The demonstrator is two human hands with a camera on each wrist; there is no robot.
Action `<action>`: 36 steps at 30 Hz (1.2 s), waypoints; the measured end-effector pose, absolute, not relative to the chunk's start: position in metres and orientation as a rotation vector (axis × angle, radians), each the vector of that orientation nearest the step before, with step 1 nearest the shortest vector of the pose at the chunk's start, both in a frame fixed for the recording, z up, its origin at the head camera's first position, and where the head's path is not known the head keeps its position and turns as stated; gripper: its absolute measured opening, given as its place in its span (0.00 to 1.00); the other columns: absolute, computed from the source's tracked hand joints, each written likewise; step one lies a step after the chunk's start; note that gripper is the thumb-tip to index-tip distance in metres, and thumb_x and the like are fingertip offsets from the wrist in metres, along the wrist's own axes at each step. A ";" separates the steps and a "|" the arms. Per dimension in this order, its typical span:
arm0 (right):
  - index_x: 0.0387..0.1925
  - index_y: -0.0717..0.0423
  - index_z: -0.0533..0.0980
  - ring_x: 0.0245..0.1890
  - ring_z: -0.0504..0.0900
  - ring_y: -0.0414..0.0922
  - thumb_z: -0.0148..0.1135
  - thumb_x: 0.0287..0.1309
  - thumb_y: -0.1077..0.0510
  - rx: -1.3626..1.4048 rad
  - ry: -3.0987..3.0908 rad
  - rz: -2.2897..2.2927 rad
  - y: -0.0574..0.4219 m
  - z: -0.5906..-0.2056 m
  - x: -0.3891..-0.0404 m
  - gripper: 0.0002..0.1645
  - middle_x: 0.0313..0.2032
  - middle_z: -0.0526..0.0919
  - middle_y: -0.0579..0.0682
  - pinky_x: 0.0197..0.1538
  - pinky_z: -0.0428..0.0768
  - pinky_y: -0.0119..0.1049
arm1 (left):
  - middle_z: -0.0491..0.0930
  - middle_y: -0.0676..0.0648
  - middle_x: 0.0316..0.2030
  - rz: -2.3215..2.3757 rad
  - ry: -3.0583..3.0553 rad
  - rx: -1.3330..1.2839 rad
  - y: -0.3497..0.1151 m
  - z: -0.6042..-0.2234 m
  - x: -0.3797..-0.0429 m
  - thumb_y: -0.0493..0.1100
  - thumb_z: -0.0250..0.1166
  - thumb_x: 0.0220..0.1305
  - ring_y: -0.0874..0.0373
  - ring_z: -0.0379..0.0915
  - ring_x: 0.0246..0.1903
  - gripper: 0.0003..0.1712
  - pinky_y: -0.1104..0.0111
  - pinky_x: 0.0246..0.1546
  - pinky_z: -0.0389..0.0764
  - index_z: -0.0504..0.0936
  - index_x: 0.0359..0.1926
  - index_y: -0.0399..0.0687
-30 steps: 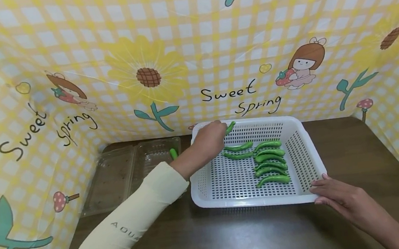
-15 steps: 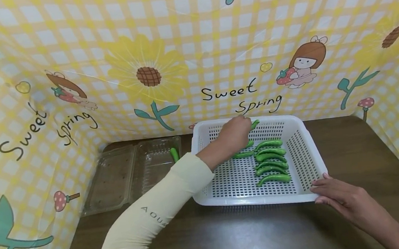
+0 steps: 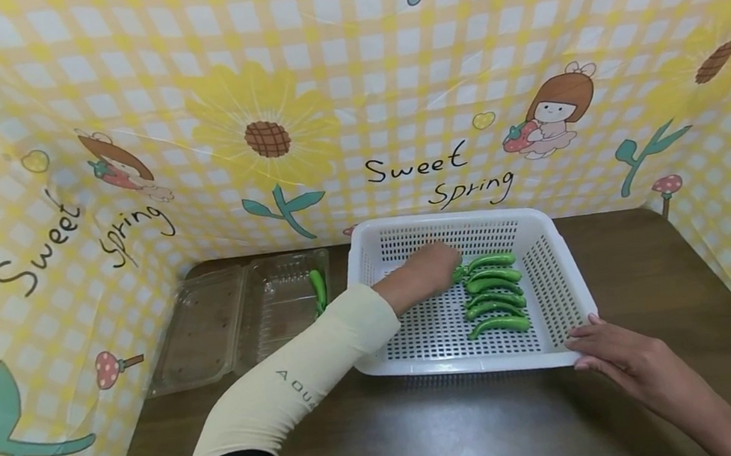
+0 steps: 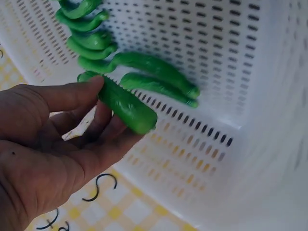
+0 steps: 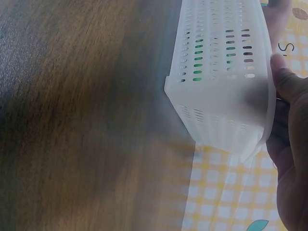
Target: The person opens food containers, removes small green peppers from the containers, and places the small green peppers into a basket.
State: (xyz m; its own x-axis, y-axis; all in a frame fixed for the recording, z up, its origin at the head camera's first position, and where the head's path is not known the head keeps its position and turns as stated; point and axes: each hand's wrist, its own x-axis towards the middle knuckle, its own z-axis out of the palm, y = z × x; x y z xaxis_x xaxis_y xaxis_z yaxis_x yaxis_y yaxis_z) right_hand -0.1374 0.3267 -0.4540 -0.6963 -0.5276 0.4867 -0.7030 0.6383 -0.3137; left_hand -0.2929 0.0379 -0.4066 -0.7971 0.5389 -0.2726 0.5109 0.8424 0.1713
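Observation:
My left hand [image 3: 434, 265] is inside the white plastic basket [image 3: 466, 367], pinching a green chili pepper [image 4: 130, 108] between thumb and fingers. In the left wrist view this pepper hangs above the basket floor, close to two others lying side by side [image 4: 154, 70]. Several more green chili peppers [image 3: 493, 281] lie in a column on the basket's right half. The left hand hides part of the peppers beside it in the head view. My right hand [image 3: 624, 356] grips the basket's front right corner, its thumb on the outer wall [image 5: 286, 72] and fingers at the rim.
Left of the basket, a clear plastic clamshell box [image 3: 276, 279] lies with its lid [image 3: 197, 330] folded out to the left. A green pepper [image 3: 319, 290] lies at its right side. Wooden tabletop [image 3: 430, 439] extends in front, and a yellow checked cloth [image 3: 298, 55] walls the back and sides.
My left hand has moved right across the basket with the pepper, then lowered toward the column's top end. The right hand has stayed at the basket's corner.

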 end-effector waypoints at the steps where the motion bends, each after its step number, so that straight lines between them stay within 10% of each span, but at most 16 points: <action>1: 0.46 0.50 0.83 0.61 0.73 0.34 0.76 0.37 0.65 0.974 -2.515 0.694 0.327 -0.454 -0.137 0.27 0.45 0.86 0.47 0.65 0.61 0.19 | 0.78 0.50 0.32 0.095 2.698 0.791 0.038 -0.408 -0.293 0.30 0.53 0.65 0.60 0.69 0.29 0.11 0.71 0.30 0.75 0.78 0.34 0.49; 16: 0.46 0.49 0.83 0.59 0.75 0.36 0.76 0.37 0.63 0.993 -2.478 0.689 0.325 -0.454 -0.140 0.27 0.45 0.86 0.46 0.65 0.62 0.19 | 0.81 0.53 0.46 -0.224 2.637 0.827 0.057 -0.425 -0.283 0.38 0.53 0.69 0.62 0.77 0.46 0.12 0.69 0.45 0.80 0.81 0.47 0.54; 23: 0.47 0.47 0.83 0.58 0.77 0.39 0.77 0.34 0.65 0.986 -2.486 0.680 0.324 -0.454 -0.139 0.30 0.45 0.86 0.45 0.65 0.61 0.19 | 0.82 0.53 0.39 -0.234 2.671 0.766 0.057 -0.439 -0.283 0.39 0.55 0.69 0.62 0.77 0.34 0.11 0.69 0.31 0.81 0.82 0.43 0.55; 36: 0.46 0.50 0.83 0.61 0.73 0.34 0.75 0.36 0.66 0.996 -2.502 0.716 0.326 -0.453 -0.138 0.28 0.45 0.86 0.48 0.66 0.62 0.21 | 0.79 0.51 0.37 -0.081 2.780 0.750 0.034 -0.403 -0.292 0.34 0.57 0.63 0.60 0.75 0.35 0.11 0.70 0.35 0.80 0.79 0.44 0.51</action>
